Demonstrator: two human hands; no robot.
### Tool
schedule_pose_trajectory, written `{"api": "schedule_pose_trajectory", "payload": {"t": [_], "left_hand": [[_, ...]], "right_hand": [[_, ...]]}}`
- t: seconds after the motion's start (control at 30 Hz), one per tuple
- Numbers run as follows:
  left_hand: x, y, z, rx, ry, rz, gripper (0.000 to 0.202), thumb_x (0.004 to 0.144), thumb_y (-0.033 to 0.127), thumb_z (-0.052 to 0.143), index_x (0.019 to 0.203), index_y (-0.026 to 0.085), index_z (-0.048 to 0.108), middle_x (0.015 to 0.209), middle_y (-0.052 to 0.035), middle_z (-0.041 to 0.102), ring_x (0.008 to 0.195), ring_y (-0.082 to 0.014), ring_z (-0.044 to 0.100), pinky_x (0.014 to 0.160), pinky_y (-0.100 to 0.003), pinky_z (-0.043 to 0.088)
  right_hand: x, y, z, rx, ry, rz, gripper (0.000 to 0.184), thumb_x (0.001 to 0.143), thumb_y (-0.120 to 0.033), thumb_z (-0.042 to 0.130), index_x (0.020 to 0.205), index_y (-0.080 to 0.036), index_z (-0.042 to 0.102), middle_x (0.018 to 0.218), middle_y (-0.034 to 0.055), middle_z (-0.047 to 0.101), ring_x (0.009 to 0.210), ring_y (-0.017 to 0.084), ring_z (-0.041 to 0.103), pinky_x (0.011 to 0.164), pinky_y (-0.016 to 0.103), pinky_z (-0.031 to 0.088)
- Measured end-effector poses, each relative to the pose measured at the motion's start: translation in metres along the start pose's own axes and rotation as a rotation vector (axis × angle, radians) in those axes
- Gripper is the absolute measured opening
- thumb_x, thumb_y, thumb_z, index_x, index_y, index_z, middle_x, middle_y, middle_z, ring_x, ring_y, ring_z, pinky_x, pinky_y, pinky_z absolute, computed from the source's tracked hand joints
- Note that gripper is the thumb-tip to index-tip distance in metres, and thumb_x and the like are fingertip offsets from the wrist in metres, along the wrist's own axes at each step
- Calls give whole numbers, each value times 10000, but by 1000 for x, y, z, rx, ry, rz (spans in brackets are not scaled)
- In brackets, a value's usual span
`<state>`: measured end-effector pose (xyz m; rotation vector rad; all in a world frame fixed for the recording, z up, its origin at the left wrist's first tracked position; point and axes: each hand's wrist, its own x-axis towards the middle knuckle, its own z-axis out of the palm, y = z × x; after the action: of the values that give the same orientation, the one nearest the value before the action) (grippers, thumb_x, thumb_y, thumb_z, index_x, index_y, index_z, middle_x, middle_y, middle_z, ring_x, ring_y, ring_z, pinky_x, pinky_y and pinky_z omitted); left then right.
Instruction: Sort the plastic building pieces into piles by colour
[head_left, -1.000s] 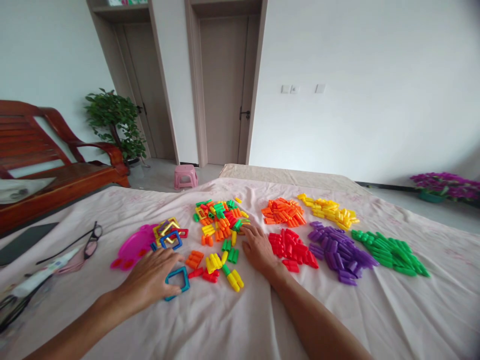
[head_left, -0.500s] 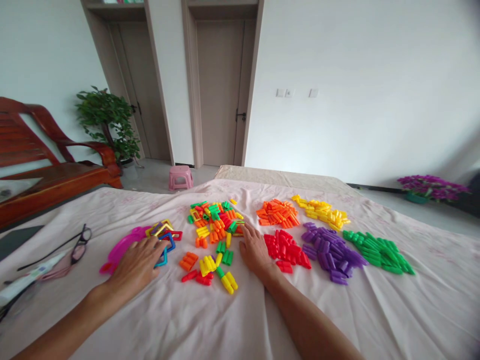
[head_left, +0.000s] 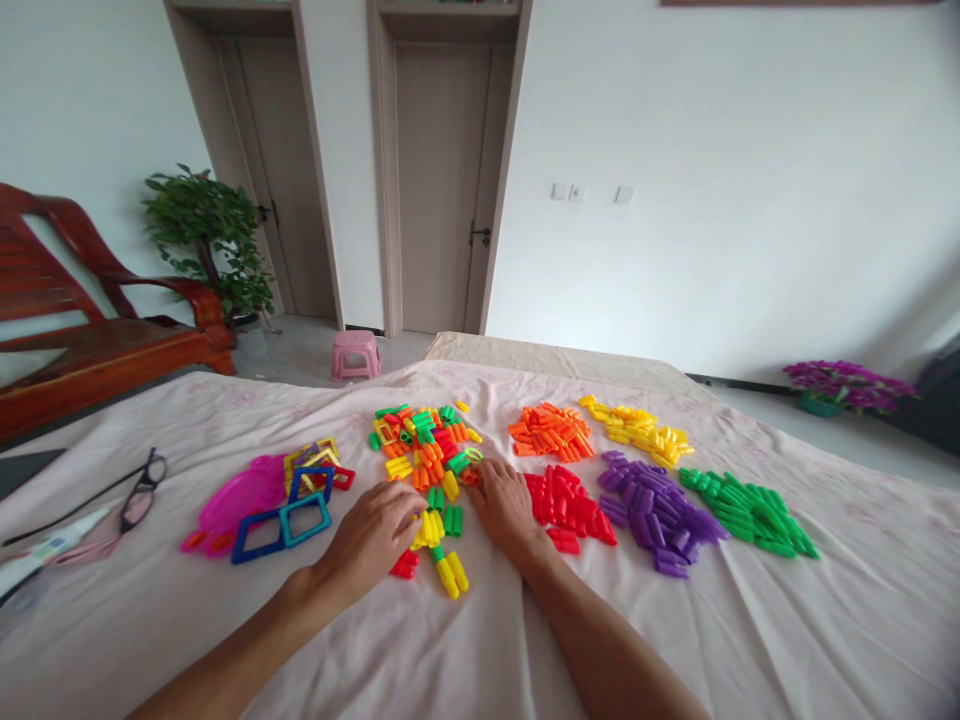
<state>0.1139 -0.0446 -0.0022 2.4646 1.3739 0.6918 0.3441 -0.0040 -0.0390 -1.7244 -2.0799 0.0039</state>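
Observation:
My left hand (head_left: 379,532) is over the near part of a mixed heap of small plastic tube pieces, its fingers slightly bent beside a yellow piece (head_left: 429,528). It covers some pieces beneath. My right hand (head_left: 504,500) lies on the cloth at the heap's right side, fingers outstretched and touching orange pieces (head_left: 471,478) near a light-green ring (head_left: 472,454). I see nothing gripped in either hand. Red pieces (head_left: 405,565) and a joined yellow pair (head_left: 453,574) lie in front of the heap. Blue square frames (head_left: 306,518) rest left of my left hand.
Sorted piles stand to the right: orange (head_left: 551,430), red (head_left: 570,502), yellow (head_left: 637,430), purple (head_left: 660,515) and green (head_left: 750,512). A magenta plastic tray (head_left: 244,492), glasses (head_left: 139,500) and a white stick-like item (head_left: 52,550) lie at left on the pale cloth (head_left: 480,660).
My left hand has moved right, off the square frames to the mixed pieces. Two blue frames now lie flat in front of the magenta tray. My right hand has barely moved.

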Motion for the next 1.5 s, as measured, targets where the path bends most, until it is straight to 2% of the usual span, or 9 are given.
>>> {"api": "schedule_pose_trajectory", "payload": {"t": [0.2, 0.47, 0.63, 0.83, 1.03, 1.2, 1.3, 1.4, 1.5], "left_hand": [[16, 4, 19, -28, 92, -36, 214, 865, 221, 504, 987, 223, 680, 1043, -70, 704, 1019, -207, 622, 936, -360, 452], [13, -4, 33, -27, 246, 33, 192, 897, 203, 482, 924, 225, 670, 972, -46, 724, 951, -189, 647, 886, -362, 479], [13, -4, 34, -11, 331, 59, 185, 894, 192, 501, 981, 232, 660, 1004, -38, 720, 977, -183, 649, 905, -357, 490], [15, 3, 37, -9, 365, 20, 253, 887, 246, 537, 1121, 236, 632, 1101, -52, 714, 1045, -209, 646, 918, -381, 489], [19, 11, 36, -187, 340, -152, 485, 861, 413, 566, 1305, 220, 537, 1245, -88, 673, 1112, -233, 632, 936, -379, 475], [22, 6, 36, -445, 287, -353, 350, 811, 415, 594, 1093, 223, 674, 1082, -71, 737, 1036, -256, 664, 913, -374, 470], [23, -3, 33, -518, 333, -373, 350, 823, 429, 566, 1064, 200, 672, 1069, -67, 733, 1020, -236, 662, 915, -352, 469], [24, -15, 29, -590, 370, -400, 385, 829, 456, 543, 1064, 174, 660, 1014, -68, 738, 952, -223, 670, 850, -328, 496], [23, -24, 28, -639, 404, -429, 395, 816, 462, 552, 1040, 152, 652, 947, -70, 738, 893, -222, 670, 778, -313, 506]], "right_hand": [[0, -3, -5, 15, 51, 5, 363, 902, -554, 528, 943, -206, 624, 950, 74, 682, 928, 212, 602, 807, 299, 397], [9, 6, -2, 162, 25, 213, 430, 992, -499, 339, 913, -207, 645, 827, 51, 717, 751, 169, 660, 605, 248, 352], [10, 10, 9, 513, 109, 267, 324, 932, -488, 474, 981, -226, 657, 826, 18, 728, 768, 180, 671, 623, 247, 413], [8, -1, 13, 1131, 275, 159, 315, 877, -484, 577, 912, -173, 614, 811, 39, 697, 737, 173, 647, 663, 267, 493], [-1, -24, 9, 1392, 190, 84, 285, 863, -467, 621, 876, -185, 590, 751, 11, 670, 661, 137, 609, 638, 253, 489], [1, -22, 8, 1157, 121, 27, 295, 944, -451, 482, 922, -189, 618, 816, 32, 671, 743, 160, 618, 686, 272, 491], [8, -7, 3, 634, 142, -2, 237, 959, -317, 441, 995, -205, 647, 966, 65, 685, 906, 196, 607, 814, 313, 460], [12, 6, -2, 108, 41, 27, 228, 923, -227, 470, 1044, -215, 664, 1068, 90, 670, 982, 232, 569, 856, 344, 417], [14, 10, -2, -117, -43, 35, 228, 920, -275, 501, 1078, -226, 657, 1147, 93, 641, 1026, 249, 541, 858, 348, 398]]}}
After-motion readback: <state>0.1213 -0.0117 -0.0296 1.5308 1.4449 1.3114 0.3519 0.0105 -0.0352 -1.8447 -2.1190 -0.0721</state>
